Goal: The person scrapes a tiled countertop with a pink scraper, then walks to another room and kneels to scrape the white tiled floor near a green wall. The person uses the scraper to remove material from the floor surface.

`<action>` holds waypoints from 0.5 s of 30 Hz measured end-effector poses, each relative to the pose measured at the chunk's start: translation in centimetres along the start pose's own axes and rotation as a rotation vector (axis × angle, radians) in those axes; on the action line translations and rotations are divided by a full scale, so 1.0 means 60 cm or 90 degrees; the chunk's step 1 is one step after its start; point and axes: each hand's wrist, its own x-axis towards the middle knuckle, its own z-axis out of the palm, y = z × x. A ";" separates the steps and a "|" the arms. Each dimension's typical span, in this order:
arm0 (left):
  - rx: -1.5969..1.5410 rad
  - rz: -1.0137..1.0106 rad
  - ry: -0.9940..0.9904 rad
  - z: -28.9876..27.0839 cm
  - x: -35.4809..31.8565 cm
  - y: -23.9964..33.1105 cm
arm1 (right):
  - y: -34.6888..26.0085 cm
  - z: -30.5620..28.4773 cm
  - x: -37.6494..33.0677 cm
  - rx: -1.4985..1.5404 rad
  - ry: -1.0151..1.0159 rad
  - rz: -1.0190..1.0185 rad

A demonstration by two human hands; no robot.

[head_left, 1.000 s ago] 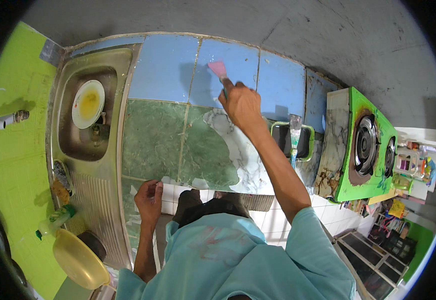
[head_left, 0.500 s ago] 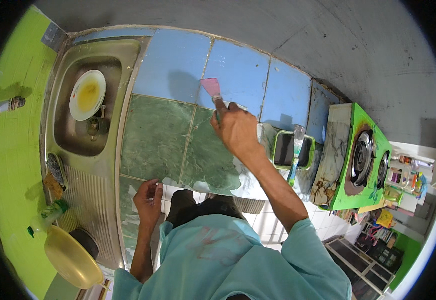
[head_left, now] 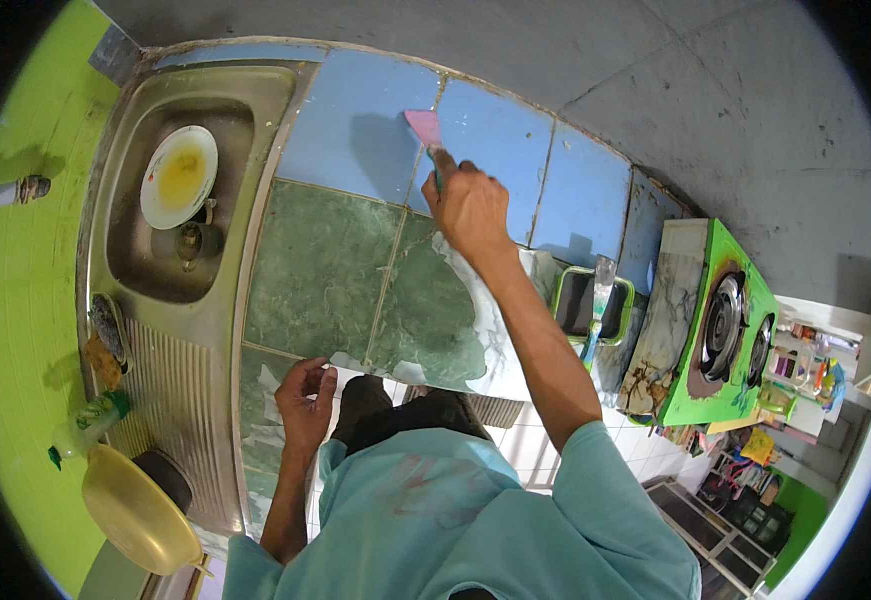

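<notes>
Right hand (head_left: 471,210) grips scraper (head_left: 422,126) at 12 o'clock, left hand (head_left: 306,400) looks empty at 8. Blue tiles (head_left: 501,140) look bare-ish, marbled film (head_left: 501,367) remains at 5.

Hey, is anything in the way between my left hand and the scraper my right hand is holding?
Nothing visible: the straight line from your left hand to the scraper in your right hand crosses green tiles and blue tiles, with nothing standing there. The tub sits off to the right.
</notes>
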 end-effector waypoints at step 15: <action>-0.013 -0.026 0.010 -0.017 0.002 -0.006 | -0.050 0.015 0.029 -0.018 -0.060 -0.065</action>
